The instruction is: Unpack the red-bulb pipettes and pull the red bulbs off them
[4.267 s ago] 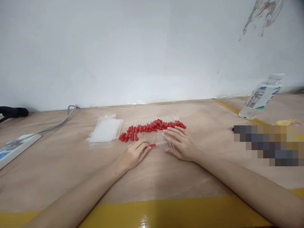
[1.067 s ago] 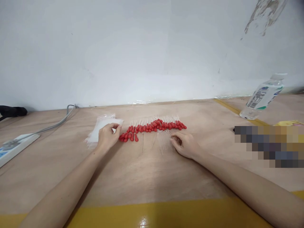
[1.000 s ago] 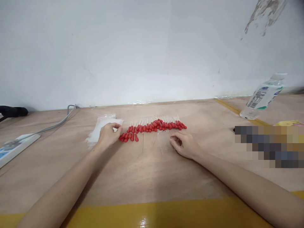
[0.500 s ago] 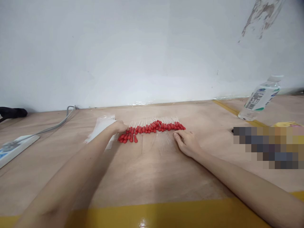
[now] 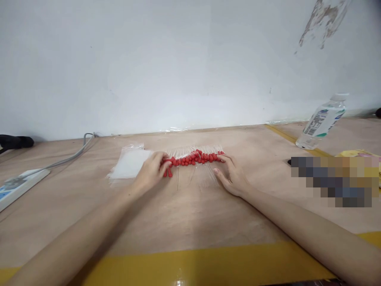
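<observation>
A row of droppers (image 5: pixel 193 157) with red bulbs and thin clear stems lies on the brown-covered table, bulbs towards me. My left hand (image 5: pixel 153 169) is curled around the left end of the row, thumb and fingers closed on some red bulbs and partly hiding them. At the right end, my right hand (image 5: pixel 235 174) has thumb and index finger apart, with a fingertip against the last bulbs. Several clear stems point towards me below the row. Beside my left hand lies a stack of clear plastic bags (image 5: pixel 127 163).
A tilted-looking water bottle (image 5: pixel 321 123) stands at the right, near a yellow package (image 5: pixel 357 154) and a blurred-out patch. On the left are a white power strip (image 5: pixel 26 184), its grey cable (image 5: pixel 70 157) and a black object (image 5: pixel 16 141). A wall rises behind the table.
My left hand has moved right and closed on the leftmost droppers, bunching them against the row. My right hand's fingers have spread and reached the row's right end.
</observation>
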The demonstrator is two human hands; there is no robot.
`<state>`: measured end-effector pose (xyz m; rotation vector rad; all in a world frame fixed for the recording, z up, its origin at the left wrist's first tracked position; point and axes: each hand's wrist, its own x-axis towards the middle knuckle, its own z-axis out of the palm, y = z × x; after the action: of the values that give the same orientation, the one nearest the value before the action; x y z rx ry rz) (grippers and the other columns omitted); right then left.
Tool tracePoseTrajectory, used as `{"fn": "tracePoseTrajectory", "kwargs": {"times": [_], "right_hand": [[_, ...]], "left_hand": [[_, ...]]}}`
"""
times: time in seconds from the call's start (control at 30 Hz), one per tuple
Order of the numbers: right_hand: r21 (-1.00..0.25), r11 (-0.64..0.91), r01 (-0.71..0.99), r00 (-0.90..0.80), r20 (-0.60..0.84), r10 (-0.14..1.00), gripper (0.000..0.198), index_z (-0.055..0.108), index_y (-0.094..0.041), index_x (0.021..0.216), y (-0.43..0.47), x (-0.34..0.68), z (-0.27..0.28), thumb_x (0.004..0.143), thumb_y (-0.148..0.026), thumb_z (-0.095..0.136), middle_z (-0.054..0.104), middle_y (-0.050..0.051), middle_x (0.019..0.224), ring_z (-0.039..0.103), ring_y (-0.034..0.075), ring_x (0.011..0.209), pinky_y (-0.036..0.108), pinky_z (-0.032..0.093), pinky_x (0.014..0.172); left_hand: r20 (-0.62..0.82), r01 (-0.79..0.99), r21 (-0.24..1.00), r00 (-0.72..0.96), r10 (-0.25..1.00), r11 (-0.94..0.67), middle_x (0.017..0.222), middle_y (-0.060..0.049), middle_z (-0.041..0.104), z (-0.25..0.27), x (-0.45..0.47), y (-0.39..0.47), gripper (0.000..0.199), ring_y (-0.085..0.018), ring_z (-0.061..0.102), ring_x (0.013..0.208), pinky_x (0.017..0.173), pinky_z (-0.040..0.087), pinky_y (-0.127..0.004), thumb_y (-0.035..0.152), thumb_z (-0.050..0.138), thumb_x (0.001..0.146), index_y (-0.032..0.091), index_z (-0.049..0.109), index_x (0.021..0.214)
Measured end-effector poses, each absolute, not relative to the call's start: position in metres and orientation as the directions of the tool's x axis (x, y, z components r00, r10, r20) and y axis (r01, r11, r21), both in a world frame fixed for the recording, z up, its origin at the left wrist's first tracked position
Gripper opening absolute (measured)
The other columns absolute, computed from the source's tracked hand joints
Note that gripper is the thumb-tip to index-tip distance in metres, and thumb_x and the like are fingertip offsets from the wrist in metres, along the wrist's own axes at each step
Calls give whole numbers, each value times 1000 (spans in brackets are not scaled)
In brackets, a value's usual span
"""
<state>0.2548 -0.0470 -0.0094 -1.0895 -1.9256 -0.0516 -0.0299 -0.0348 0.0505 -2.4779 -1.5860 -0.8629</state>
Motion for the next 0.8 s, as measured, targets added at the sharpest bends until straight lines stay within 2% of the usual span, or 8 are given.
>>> {"fn": "tracePoseTrajectory", "kwargs": {"times": [0.1, 0.2, 0.4, 0.53, 0.6, 0.7, 0.8], "right_hand": [[-315, 665, 677, -275, 730, 625, 51, 35, -16, 127, -48, 257, -7, 82, -36, 47, 43, 14, 125, 40, 23, 117, 42, 36, 96], [-198, 734, 650, -398, 734, 551, 49, 38, -19, 127, -50, 257, -6, 82, -37, 49, 43, 12, 127, 39, 24, 118, 44, 36, 96], [-39, 790, 612, -560, 684, 468, 40, 51, -20, 116, -52, 248, -5, 81, -39, 52, 54, 9, 118, 43, 24, 115, 44, 35, 95], [-6, 816, 579, -587, 691, 421, 24, 60, -21, 100, -51, 242, -7, 82, -35, 52, 62, 5, 104, 49, 21, 108, 42, 35, 93], [-5, 827, 562, -593, 695, 407, 18, 62, -21, 95, -51, 241, -8, 83, -29, 51, 64, 3, 98, 50, 19, 104, 40, 36, 92], [-13, 837, 547, -589, 704, 396, 17, 63, -21, 93, -52, 239, -8, 83, -27, 50, 66, 3, 94, 52, 19, 101, 39, 38, 90], [-23, 846, 533, -593, 703, 393, 17, 63, -22, 92, -55, 236, -7, 84, -28, 49, 66, 3, 92, 53, 18, 99, 39, 39, 89]], "left_hand": [[600, 755, 189, 418, 683, -628, 90, -5, 59, 28, -13, -52, 18, -17, 56, 85, 76, 45, -29, 27, 42, 86, 18, 55, 94], [680, 676, 186, 435, 590, -713, 86, -4, 57, 10, 2, -59, 17, -15, 56, 81, 72, 46, -28, 23, 42, 86, 18, 57, 93], [677, 588, 210, 489, 550, -781, 86, -4, 56, -4, 12, -64, 15, -12, 54, 77, 69, 47, -25, 19, 48, 84, 18, 56, 97], [671, 568, 211, 508, 540, -796, 86, -5, 56, -3, 12, -67, 16, -12, 54, 76, 68, 48, -25, 18, 49, 83, 17, 56, 97], [659, 569, 194, 527, 536, -799, 91, -6, 57, -1, 14, -67, 18, -14, 55, 81, 72, 48, -28, 20, 50, 83, 17, 57, 99], [643, 574, 153, 560, 522, -804, 104, -9, 57, 0, 16, -65, 24, -20, 53, 98, 84, 45, -36, 25, 52, 82, 17, 57, 105], [634, 539, 127, 601, 486, -833, 100, -7, 63, 1, 18, -63, 21, -20, 55, 98, 86, 44, -38, 25, 52, 82, 18, 59, 101]]}}
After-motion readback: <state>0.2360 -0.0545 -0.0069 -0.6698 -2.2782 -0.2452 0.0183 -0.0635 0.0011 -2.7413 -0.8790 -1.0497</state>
